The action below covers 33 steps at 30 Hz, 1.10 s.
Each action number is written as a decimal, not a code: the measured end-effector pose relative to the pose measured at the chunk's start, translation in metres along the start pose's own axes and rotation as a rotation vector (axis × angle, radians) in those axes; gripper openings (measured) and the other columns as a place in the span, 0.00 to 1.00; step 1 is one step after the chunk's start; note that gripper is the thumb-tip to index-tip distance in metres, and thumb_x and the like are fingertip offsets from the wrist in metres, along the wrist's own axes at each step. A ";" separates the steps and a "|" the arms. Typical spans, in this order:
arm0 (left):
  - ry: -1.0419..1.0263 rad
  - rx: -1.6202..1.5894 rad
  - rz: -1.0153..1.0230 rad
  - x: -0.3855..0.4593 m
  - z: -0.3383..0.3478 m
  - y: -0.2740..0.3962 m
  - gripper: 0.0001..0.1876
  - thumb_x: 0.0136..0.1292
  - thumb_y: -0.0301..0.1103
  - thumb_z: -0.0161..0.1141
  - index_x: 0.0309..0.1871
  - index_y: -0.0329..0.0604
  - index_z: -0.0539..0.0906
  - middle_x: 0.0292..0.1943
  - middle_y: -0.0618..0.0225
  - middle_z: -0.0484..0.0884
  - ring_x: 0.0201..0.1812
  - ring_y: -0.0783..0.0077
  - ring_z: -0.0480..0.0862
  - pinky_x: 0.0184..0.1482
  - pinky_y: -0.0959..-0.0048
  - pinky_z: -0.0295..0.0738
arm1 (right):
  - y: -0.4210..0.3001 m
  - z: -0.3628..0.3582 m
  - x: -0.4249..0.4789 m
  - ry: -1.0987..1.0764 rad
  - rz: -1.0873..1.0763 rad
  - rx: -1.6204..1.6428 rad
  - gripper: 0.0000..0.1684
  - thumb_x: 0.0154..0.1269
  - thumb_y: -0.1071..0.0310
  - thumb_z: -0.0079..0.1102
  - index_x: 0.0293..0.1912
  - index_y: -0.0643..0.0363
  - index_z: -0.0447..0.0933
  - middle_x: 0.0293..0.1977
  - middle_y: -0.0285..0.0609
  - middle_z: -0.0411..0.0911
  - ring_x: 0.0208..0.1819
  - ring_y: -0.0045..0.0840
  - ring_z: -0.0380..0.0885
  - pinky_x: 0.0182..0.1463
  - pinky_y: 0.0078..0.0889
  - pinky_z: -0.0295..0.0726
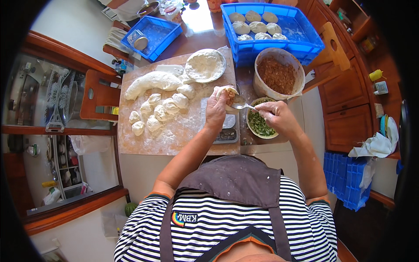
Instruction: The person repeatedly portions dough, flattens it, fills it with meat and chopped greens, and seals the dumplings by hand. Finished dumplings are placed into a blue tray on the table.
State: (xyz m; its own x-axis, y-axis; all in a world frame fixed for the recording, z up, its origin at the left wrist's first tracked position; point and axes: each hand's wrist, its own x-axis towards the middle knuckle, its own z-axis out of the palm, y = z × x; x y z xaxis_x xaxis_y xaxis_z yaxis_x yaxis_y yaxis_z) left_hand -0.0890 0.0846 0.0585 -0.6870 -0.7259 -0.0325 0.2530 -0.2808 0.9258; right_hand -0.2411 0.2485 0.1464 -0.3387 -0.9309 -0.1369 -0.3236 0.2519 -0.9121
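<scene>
Cupped in my left hand (216, 109) is a dough wrapper (223, 92) with brown filling (230, 97) inside it. My right hand (275, 114) grips the handle of a metal spoon (241, 104), whose bowl rests at the filling. Under the spoon hand stands a bowl of chopped greens (261, 123), partly covered by the fingers. Just beyond it is a white tub of brown filling (278, 75). To the left, several dough pieces (160, 113) and a long dough roll (154, 83) lie on a floured board (180, 140). A bowl of flour (205, 65) sits at the board's far edge.
Stacked blue crates (278, 50) at the back right hold several shaped buns (257, 27). Another blue crate (162, 42) with a jar (140, 43) stands back left. A grey metal tray (226, 137) lies beneath my left forearm. Wooden chairs (98, 95) flank the table.
</scene>
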 end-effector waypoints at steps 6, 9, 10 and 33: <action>0.098 -0.397 -0.304 -0.004 0.000 0.001 0.24 0.81 0.51 0.46 0.58 0.35 0.76 0.49 0.62 0.84 0.50 0.68 0.85 0.56 0.66 0.80 | 0.033 0.009 -0.006 0.040 0.111 0.628 0.14 0.72 0.72 0.55 0.50 0.65 0.85 0.21 0.32 0.75 0.18 0.10 0.67 0.20 0.18 0.62; 0.094 -0.530 -0.425 -0.004 -0.010 -0.010 0.26 0.79 0.54 0.48 0.59 0.36 0.74 0.52 0.58 0.82 0.52 0.62 0.85 0.58 0.59 0.81 | 0.046 -0.017 0.000 0.311 0.053 0.388 0.13 0.73 0.70 0.56 0.50 0.65 0.85 0.21 0.32 0.76 0.19 0.10 0.69 0.21 0.18 0.65; 0.070 -0.554 -0.451 -0.006 -0.012 -0.010 0.25 0.79 0.54 0.49 0.59 0.37 0.75 0.52 0.59 0.82 0.52 0.62 0.85 0.57 0.59 0.82 | 0.056 -0.034 0.007 0.414 0.035 0.213 0.13 0.73 0.69 0.56 0.49 0.65 0.85 0.22 0.32 0.77 0.20 0.11 0.71 0.23 0.19 0.68; 0.023 -0.524 -0.648 -0.009 -0.019 -0.065 0.17 0.81 0.42 0.49 0.60 0.38 0.74 0.51 0.59 0.83 0.51 0.60 0.85 0.57 0.53 0.81 | 0.154 0.023 0.021 0.049 0.085 -0.220 0.07 0.55 0.73 0.67 0.36 0.62 0.83 0.35 0.50 0.83 0.37 0.40 0.83 0.43 0.40 0.80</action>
State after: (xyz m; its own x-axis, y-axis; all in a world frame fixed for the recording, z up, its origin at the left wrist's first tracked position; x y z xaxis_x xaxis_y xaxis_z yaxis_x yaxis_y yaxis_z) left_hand -0.0863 0.0979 -0.0080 -0.7927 -0.3309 -0.5120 0.1000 -0.8991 0.4262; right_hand -0.2777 0.2618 -0.0056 -0.4134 -0.8915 -0.1855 -0.4751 0.3849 -0.7913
